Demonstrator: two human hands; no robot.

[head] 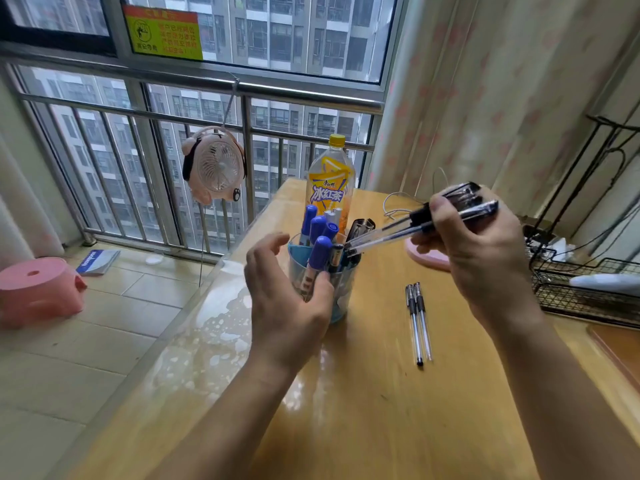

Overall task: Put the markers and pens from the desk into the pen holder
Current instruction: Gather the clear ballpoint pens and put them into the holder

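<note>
Right hand [485, 251], pens [415, 226], "冰红茶" bottle [330, 181]

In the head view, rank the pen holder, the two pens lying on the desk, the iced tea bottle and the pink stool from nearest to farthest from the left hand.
1. Pen holder: right against the left hand, thumb on its wall.
2. Two pens on the desk: to the hand's right.
3. Iced tea bottle: behind the holder, near the window.
4. Pink stool: far left, on the floor.

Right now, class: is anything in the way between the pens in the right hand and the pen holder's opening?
Partly. The blue-capped markers already crowd the pen holder; the pens in the right hand point at the free gap beside them.
</note>
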